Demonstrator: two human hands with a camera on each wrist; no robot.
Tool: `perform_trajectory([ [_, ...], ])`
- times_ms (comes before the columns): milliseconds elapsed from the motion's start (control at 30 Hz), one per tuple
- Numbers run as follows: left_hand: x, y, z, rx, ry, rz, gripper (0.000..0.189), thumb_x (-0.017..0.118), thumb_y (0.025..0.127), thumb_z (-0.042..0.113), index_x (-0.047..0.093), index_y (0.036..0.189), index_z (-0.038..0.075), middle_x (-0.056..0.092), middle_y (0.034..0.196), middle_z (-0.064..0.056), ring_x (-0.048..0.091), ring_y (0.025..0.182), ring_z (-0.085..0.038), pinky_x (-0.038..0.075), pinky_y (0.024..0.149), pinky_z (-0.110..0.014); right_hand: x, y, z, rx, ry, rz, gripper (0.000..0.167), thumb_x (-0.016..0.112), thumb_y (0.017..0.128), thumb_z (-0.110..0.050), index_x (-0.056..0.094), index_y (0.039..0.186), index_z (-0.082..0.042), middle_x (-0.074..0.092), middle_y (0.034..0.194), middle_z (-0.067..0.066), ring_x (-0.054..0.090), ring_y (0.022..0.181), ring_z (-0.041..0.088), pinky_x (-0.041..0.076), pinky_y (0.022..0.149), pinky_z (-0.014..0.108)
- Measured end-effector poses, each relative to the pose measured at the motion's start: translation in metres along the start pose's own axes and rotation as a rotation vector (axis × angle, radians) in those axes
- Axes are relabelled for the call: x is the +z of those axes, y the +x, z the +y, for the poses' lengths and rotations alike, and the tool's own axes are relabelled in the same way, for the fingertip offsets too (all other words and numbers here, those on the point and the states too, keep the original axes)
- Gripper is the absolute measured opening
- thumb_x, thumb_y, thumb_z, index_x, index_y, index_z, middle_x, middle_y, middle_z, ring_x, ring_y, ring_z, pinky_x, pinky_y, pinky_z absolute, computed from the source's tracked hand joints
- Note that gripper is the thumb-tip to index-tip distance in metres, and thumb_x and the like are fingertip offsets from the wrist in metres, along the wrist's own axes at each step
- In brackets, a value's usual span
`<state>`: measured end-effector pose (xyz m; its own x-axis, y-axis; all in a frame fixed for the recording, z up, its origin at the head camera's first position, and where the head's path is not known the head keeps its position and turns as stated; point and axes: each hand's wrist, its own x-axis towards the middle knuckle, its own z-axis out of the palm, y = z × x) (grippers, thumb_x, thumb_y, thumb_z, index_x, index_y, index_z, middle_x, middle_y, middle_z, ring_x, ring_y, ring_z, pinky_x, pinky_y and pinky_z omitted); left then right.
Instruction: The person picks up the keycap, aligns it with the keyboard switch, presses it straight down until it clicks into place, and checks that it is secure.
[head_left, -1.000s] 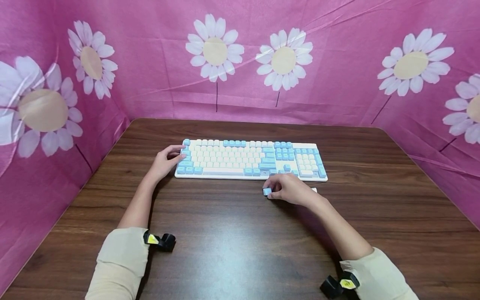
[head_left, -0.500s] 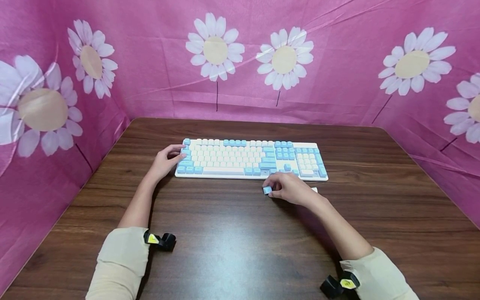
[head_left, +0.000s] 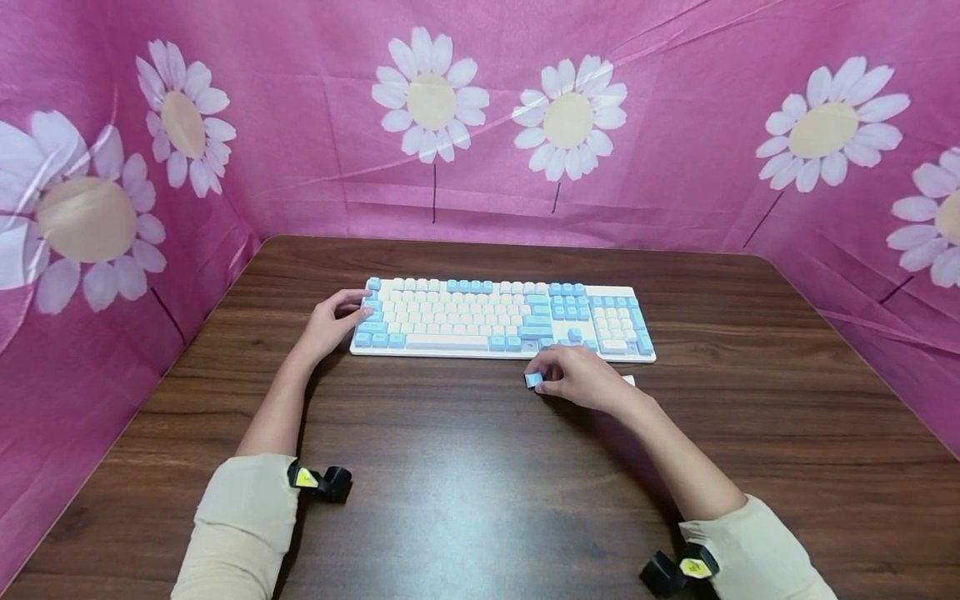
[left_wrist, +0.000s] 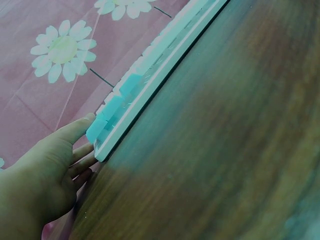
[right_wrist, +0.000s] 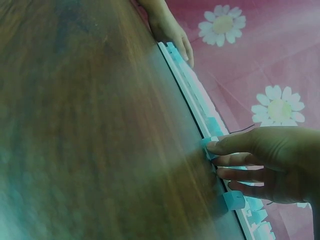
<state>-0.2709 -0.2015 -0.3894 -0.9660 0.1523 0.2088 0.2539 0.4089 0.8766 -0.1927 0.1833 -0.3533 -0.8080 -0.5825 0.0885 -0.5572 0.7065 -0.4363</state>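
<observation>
Pale-blue plastic shows at the fingertips of the person's right hand [head_left: 581, 375]: a small, block-shaped keycap [head_left: 533, 380], pinched between thumb and forefinger, the two closed down to its width. It juts from the left side of the hand, just in front of the near edge of a long white-and-blue plastic keyboard [head_left: 450, 320]. Whether its underside touches the dark brown wood-grain table [head_left: 420, 467] cannot be told.

The telling relation seems to be between this cap and a greyish spot [head_left: 529, 344] in the keyboard's bottom row, which looks like a place without a cap. That spot lies almost straight beyond the pinch, away from the person and a touch to the left, across the white front rim. The keyboard's long axis runs left to right, so the line from cap to spot crosses it nearly at right angles.

The right hand is clearly the nearer one. The left hand [head_left: 326, 325] is well apart, at the keyboard's left end, thumb and fingers loosely extended and touching that end, with nothing lifted. A small white piece [head_left: 629, 380] lies beside the right wrist, partly hidden by it.
</observation>
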Motion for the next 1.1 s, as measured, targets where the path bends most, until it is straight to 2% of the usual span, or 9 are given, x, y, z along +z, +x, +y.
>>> perform_trajectory([
  [667,-0.001,-0.001,0.000,0.005,-0.007,-0.004,0.041,0.059,0.091,0.020,0.052,0.126,0.000,0.052,0.121,-0.023,0.046,0.111,-0.034,0.036,0.093,-0.045,-0.003,0.005,-0.002,0.027,-0.013,-0.013,0.015,0.071,0.081,-0.012,0.069,0.096,-0.012,0.056,0.074,-0.008,0.048,0.065,0.008,0.041,0.060,0.028],
  [1100,0.000,0.000,0.001,0.000,-0.006,-0.011,0.041,0.059,0.092,0.020,0.051,0.126,0.000,0.052,0.122,-0.023,0.046,0.112,-0.034,0.036,0.093,-0.046,-0.007,0.010,-0.003,0.065,-0.025,0.003,0.016,0.071,0.081,-0.014,0.069,0.097,-0.011,0.059,0.083,-0.005,0.051,0.068,0.010,0.043,0.061,0.028],
])
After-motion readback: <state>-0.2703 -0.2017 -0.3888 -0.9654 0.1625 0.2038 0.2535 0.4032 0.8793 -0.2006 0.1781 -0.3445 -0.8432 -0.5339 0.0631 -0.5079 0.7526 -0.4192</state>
